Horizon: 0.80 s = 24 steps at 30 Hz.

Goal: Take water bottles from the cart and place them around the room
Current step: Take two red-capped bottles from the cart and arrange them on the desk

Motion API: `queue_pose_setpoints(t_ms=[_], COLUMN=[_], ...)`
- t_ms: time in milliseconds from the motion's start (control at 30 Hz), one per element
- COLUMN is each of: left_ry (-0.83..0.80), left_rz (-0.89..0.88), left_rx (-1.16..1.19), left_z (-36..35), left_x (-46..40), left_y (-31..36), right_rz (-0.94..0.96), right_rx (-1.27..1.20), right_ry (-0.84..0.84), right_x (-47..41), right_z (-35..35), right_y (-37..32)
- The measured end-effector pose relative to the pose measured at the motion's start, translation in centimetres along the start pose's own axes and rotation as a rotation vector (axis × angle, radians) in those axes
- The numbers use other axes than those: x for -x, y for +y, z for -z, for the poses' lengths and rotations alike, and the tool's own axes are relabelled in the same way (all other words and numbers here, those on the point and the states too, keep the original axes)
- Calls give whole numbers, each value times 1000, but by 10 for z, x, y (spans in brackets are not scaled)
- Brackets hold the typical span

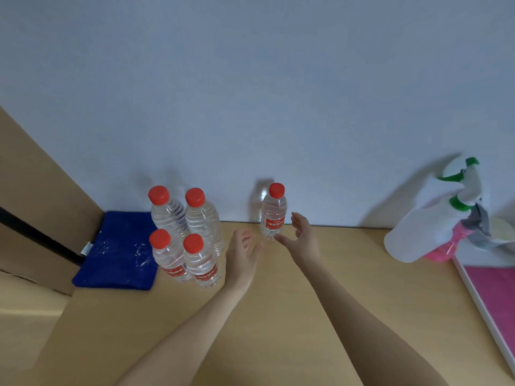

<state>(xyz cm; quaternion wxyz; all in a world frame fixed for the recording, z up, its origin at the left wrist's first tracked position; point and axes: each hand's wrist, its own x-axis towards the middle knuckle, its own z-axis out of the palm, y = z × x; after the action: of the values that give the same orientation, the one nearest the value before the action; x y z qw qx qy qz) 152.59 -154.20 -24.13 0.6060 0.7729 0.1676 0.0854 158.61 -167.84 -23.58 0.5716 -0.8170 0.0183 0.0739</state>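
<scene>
A clear water bottle (273,211) with a red cap and red label stands upright alone on the wooden surface (278,316), close to the wall. My right hand (302,236) is open just right of its base, fingers spread, thumb tip near the bottom. My left hand (242,253) is open to the bottle's lower left, holding nothing. Several more red-capped bottles (186,235) stand clustered to the left, right beside my left hand.
A blue cloth (117,252) lies left of the cluster, beside a brown panel (36,204). At the right stand a white spray bottle (434,218) with green trigger, a pink item (446,250) and a pink board with white frame (498,296).
</scene>
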Motion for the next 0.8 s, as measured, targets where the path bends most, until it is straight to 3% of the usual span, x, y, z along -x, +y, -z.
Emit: queue_pose_setpoints(t_ms=[233, 333, 800], left_ry=[-67, -123, -104], left_rz=[-91, -46, -23], left_rx=[-60, 0, 106], left_z=[-14, -21, -5], left_x=[-40, -46, 29], left_y=[17, 19, 10], right_rz=[53, 73, 32], right_rx=[17, -43, -211], right_ry=[-99, -151, -212], right_x=[-20, -21, 42], right_z=[-4, -5, 1], right_y=[3, 3, 12])
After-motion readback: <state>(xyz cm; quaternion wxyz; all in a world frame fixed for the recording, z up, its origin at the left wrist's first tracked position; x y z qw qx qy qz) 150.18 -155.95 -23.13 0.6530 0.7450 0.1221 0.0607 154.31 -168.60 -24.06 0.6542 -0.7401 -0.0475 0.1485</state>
